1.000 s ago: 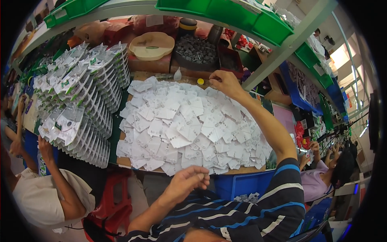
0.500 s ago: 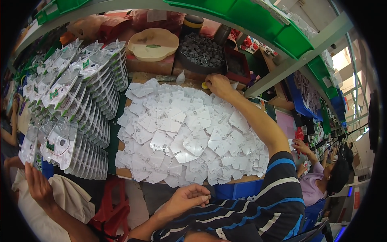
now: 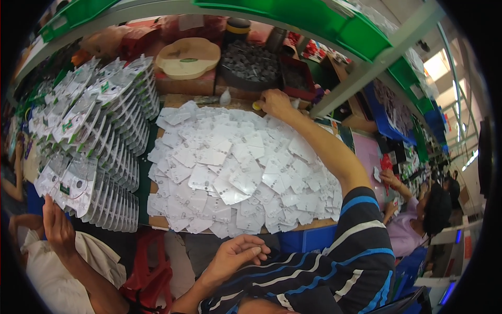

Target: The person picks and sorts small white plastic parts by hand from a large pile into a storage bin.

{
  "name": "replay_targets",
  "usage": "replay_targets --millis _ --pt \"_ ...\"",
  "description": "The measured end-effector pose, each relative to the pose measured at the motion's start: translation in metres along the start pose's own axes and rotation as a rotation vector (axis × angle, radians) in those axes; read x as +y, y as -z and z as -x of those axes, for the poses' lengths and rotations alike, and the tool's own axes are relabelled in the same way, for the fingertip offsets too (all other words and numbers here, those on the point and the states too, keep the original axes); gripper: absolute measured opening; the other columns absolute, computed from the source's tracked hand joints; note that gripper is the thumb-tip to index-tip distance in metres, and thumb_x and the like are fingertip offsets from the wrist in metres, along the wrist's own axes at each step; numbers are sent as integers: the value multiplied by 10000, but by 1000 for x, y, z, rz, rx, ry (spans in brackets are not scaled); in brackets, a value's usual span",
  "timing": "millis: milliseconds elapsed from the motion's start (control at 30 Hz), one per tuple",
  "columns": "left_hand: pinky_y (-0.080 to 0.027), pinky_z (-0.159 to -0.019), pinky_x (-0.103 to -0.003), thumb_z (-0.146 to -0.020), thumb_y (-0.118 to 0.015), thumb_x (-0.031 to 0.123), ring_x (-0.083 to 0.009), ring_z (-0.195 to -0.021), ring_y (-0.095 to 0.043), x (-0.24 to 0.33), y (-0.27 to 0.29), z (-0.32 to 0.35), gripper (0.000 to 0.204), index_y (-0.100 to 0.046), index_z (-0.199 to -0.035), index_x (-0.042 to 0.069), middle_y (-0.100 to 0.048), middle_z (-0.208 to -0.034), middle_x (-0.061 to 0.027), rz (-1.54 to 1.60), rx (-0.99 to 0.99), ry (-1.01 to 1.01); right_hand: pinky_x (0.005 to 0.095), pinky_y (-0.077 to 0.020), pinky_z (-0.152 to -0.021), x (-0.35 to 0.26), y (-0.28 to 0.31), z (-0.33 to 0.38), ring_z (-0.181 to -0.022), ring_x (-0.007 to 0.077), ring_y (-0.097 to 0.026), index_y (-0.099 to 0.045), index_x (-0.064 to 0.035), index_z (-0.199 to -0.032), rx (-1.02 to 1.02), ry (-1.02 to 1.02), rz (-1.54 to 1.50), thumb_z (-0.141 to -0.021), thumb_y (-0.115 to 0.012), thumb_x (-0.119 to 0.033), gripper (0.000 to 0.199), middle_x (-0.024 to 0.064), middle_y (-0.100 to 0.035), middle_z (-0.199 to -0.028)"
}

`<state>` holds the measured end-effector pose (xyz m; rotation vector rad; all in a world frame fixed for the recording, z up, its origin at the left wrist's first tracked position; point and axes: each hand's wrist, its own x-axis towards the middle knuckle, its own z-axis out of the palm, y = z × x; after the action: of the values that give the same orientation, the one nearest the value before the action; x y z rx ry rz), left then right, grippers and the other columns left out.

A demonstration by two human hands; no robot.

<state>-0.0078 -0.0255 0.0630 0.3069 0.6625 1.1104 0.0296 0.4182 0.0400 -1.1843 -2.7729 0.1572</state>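
My right hand (image 3: 276, 103) reaches over the far edge of a wide heap of thin white plastic pieces (image 3: 227, 157). Its fingers are curled beside a small yellow round thing (image 3: 257, 105), and their tips are mostly hidden. A small white squeeze bottle (image 3: 225, 97) stands to the left of that hand. Close to my body, below the heap's near edge, my left hand (image 3: 239, 255) is held with fingers bent and thumb against them. Whether something small sits in that grip cannot be made out.
Stacked white housings with green circuit boards (image 3: 97, 167) rise at left, where another person's hand (image 3: 58, 226) touches one. A beige scalloped tray (image 3: 188, 58) and a bowl of dark grey parts (image 3: 250, 64) stand behind. A metal post (image 3: 361, 70) slants at right, near another worker (image 3: 413, 225).
The whole view has shifted slightly. My right hand has moved a little farther away, still beside the yellow thing. The neighbour's hand at left has brought a housing against the stack.
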Motion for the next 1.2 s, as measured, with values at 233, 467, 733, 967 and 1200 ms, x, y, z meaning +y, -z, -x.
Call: replay_targets --millis 233,467,733,967,1200 --pt "-520 -880 -291 -921 -606 5 -189 -1013 -641 -13 -6 1 211 -592 -1129 -25 -658 -1075 -117 -49 48 -59 428 -524 -746 -1 70 68 -819 344 -676 -715 -24 -854 35 -5 -342 -791 -661 -214 207 165 -701 -851" --pt "-552 -822 -314 -884 -630 -37 -224 -953 -662 -27 -17 -6 207 -605 -1090 -43 -650 -1044 -140 -49 3 -29 347 -502 -700 11 125 188 -786 265 -643 -666 16 -920 93 268 -285 -851 -649 -114 149 132 -657 -865" --pt "-567 -867 -345 -920 -600 -7 -259 -987 -668 -28 -30 -7 194 -580 -1107 -52 -637 -1074 -161 -68 31 -17 382 -508 -734 17 112 198 -843 311 -639 -670 9 -934 86 250 -211 -859 -639 -131 162 143 -661 -916" --pt "-566 -869 -349 -913 -611 -2 -262 -983 -668 -28 -28 -4 200 -577 -1102 -60 -634 -1059 -159 -44 75 -57 409 -498 -782 6 118 195 -884 325 -625 -674 -14 -938 -19 242 -179 -862 -607 -167 184 133 -652 -941" --pt "-553 -808 -307 -903 -622 -4 -210 -942 -663 -10 -32 -12 197 -585 -1092 -41 -662 -1023 -149 -126 144 -220 365 -510 -715 3 128 197 -813 277 -640 -664 3 -971 21 229 -216 -871 -644 -154 187 147 -652 -924"
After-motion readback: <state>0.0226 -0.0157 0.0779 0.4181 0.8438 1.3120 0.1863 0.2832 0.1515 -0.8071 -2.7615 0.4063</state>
